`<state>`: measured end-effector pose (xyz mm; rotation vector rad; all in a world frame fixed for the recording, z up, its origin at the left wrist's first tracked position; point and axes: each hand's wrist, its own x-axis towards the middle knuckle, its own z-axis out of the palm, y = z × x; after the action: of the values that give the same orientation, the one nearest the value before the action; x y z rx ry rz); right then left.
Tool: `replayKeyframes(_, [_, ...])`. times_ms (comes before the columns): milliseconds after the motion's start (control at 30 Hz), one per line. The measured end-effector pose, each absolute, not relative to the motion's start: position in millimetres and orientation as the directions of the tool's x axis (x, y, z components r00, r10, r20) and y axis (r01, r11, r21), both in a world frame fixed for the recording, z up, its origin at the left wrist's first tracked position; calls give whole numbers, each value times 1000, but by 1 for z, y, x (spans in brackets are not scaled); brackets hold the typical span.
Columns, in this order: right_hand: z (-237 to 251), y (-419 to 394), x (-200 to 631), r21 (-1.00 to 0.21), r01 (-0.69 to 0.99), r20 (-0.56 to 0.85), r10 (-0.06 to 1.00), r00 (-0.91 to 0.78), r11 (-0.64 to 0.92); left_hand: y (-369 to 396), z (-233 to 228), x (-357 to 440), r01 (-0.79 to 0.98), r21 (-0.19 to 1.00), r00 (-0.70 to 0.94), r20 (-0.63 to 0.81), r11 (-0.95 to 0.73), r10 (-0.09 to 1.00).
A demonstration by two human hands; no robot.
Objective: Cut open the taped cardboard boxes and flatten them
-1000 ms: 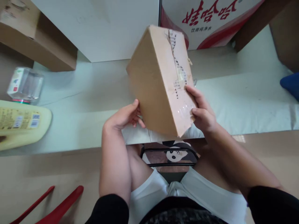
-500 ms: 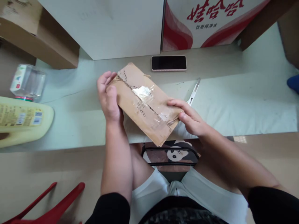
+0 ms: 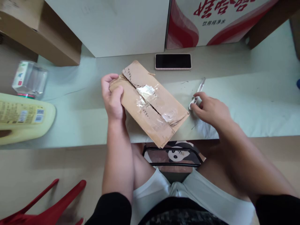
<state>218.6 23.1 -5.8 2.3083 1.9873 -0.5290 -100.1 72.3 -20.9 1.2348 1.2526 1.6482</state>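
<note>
Here the box (image 3: 148, 101) lies flat on the desk (image 3: 246, 103), set diagonally, its near corner overhanging the front edge. Its top face carries a split seam covered with torn clear tape. The left hand (image 3: 112, 98) holds the box at its far left end: the grip is closed on the box, thumb on top, fingers curled over the edge. The right hand (image 3: 211, 109) is off the box, just beside its right end. Its fingertips pinch the near end of a small cutter (image 3: 198, 92) that lies on the desk; the grip is closed on the cutter, which points away toward the back.

A phone (image 3: 172, 61) lies face up behind the box, near a red-and-white carton (image 3: 211, 22). A yellow jug (image 3: 23, 117) and a clear bottle (image 3: 29, 79) lie at the desk's left end, well apart from the box.
</note>
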Motion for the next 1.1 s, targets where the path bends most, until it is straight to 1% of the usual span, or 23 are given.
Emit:
replayKeyframes(67, [-6,22,218,-162,976,-327,941,88,-147,73,-20,-98,-10,960,-294,266,-281,918])
replayKeyframes(133, [-4,19,218,-166,978,-317,946,72,-130,73,-19,-96,-27,956,-311,270,-293,911])
replayKeyframes(167, [-3,17,218,-192,973,-299,952,63,-125,73,-18,-95,-32,956,-320,268,-293,909])
replayKeyframes(200, [0,14,218,-243,962,-271,961,55,-123,73,-18,-95,-36,956,-327,262,-290,908])
replayKeyframes(233, [2,10,218,-323,938,-234,971,50,-126,73,-17,-94,-40,958,-332,256,-285,908])
replayKeyframes(267, [5,6,219,-429,894,-191,980,52,-131,73,-17,-94,-44,959,-335,250,-281,908])
replayKeyframes(300, [8,2,219,-551,824,-148,987,58,-131,73,-17,-94,-49,960,-332,244,-275,911])
replayKeyframes(367, [14,-8,218,-779,621,-72,996,52,-89,72,-18,-95,-45,964,-311,234,-260,921])
replayKeyframes(400, [17,-13,217,-859,510,-31,999,27,-40,72,-19,-95,-36,966,-302,233,-255,924])
replayKeyframes(467, [23,-23,216,-942,329,49,996,-69,70,72,-20,-94,-13,968,-291,238,-253,927])
replayKeyframes(567, [32,-36,215,-970,151,144,954,-264,188,73,-19,-92,-19,962,-300,253,-271,920])
replayKeyframes(633, [37,-43,217,-980,47,167,920,-355,196,74,-18,-90,-17,961,-305,258,-276,917])
replayKeyframes(733, [40,-49,219,-986,-98,162,906,-392,134,75,-16,-90,-9,961,-297,261,-277,918])
replayKeyframes(800, [38,-48,218,-981,-150,170,918,-357,124,75,-16,-89,-18,958,-300,267,-286,916])
replayKeyframes(900, [33,-43,213,-969,-148,232,935,-268,198,74,-14,-88,9,960,-317,270,-282,909])
replayKeyframes(967, [28,-41,207,-953,-92,302,929,-214,289,74,-12,-85,-8,959,-340,263,-283,903])
replayKeyframes(1033, [24,-41,202,-917,-13,395,904,-164,398,73,-9,-82,-57,956,-351,250,-287,902])
replayKeyframes(1100, [20,-43,198,-881,53,461,877,-132,471,72,-8,-80,-83,953,-356,244,-291,902])
